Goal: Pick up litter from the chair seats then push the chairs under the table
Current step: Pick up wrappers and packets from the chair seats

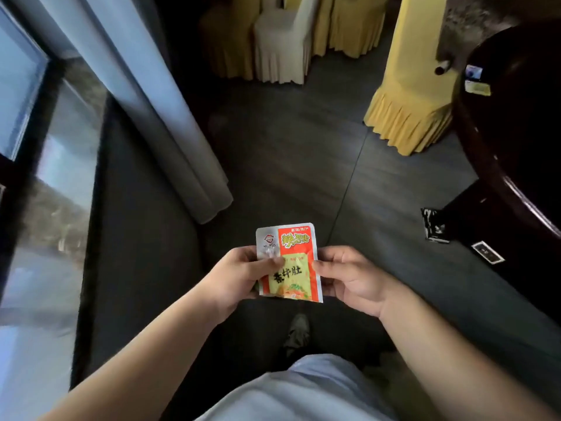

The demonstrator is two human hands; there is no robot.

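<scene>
I hold a flat red, yellow and silver snack wrapper (293,253) in front of me at waist height. My left hand (236,278) pinches its left edge with the thumb on the front. On the wrapper's right edge, my right hand (349,278) grips with thumb and fingers. A chair with a yellow pleated cover (409,95) stands at the upper right beside the dark round table (516,141). More covered chairs, yellow (355,28) and white (282,47), are grouped at the far top.
A grey curtain (158,117) hangs along a window (36,177) on the left. Dark floor tiles stretch ahead. A small black packet (434,224) and a dark card (487,252) lie on the floor by the table base. Small items (476,80) lie on the tabletop.
</scene>
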